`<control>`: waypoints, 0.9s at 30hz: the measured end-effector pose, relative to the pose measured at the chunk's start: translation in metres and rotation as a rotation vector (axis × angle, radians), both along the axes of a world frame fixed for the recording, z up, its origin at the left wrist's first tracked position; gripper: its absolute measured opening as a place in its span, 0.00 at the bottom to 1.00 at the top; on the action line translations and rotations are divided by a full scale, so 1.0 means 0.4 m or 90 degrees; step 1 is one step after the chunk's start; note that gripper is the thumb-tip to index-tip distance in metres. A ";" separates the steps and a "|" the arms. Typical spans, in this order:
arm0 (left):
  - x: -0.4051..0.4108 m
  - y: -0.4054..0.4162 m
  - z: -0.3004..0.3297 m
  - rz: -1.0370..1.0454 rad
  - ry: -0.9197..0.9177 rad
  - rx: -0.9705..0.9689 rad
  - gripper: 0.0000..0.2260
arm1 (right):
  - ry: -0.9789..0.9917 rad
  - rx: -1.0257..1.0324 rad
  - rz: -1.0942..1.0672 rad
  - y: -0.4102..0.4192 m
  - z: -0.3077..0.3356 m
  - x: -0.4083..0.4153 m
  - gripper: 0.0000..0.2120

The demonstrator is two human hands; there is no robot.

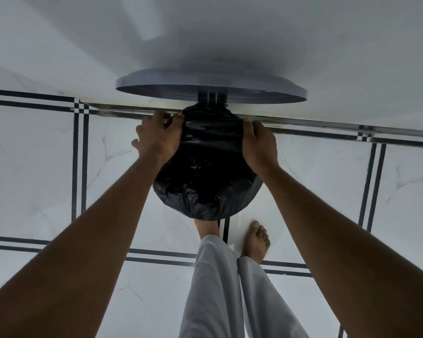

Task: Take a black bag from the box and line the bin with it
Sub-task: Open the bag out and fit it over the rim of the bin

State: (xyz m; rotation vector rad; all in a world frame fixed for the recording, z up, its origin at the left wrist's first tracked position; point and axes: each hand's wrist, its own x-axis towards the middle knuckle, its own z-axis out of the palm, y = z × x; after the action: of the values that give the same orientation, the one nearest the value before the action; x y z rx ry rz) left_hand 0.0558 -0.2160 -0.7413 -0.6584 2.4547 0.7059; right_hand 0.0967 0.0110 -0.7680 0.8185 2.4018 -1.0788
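Both arms outstretched; left hand (158,139), right hand (259,145) fingers (248,126) curled, gripping.

White tiled floor (47,179) w/ black lines, bagged bin (205,206), bare feet (255,242)

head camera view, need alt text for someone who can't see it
Seen from above, a person's left hand and right hand grip a black bag on opposite sides of a round bin, the plastic already spread over its mouth. The bin's grey lid stands open behind it, and bare feet stand on a white tiled floor with dark lines.
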 end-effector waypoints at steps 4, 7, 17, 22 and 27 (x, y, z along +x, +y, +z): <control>0.007 0.016 -0.007 -0.177 0.218 0.032 0.15 | -0.038 0.000 0.038 0.010 0.010 -0.037 0.21; 0.010 0.038 -0.011 -0.243 0.136 0.012 0.17 | -0.042 0.016 0.037 0.016 0.010 -0.047 0.17; -0.060 0.075 0.001 -0.088 -0.052 -0.015 0.23 | 0.053 0.036 0.112 0.003 0.000 -0.051 0.19; -0.098 0.058 -0.017 0.063 -0.133 0.094 0.29 | -0.091 -0.105 -0.043 0.015 -0.006 -0.098 0.19; -0.044 0.069 0.018 0.034 0.056 0.034 0.17 | -0.019 -0.063 -0.087 0.008 0.019 -0.099 0.22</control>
State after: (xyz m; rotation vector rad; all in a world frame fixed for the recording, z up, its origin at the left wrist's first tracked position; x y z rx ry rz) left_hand 0.0382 -0.1884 -0.7343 -0.6892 2.4958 0.8349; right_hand 0.0570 0.0142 -0.7605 0.9683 2.2757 -1.2172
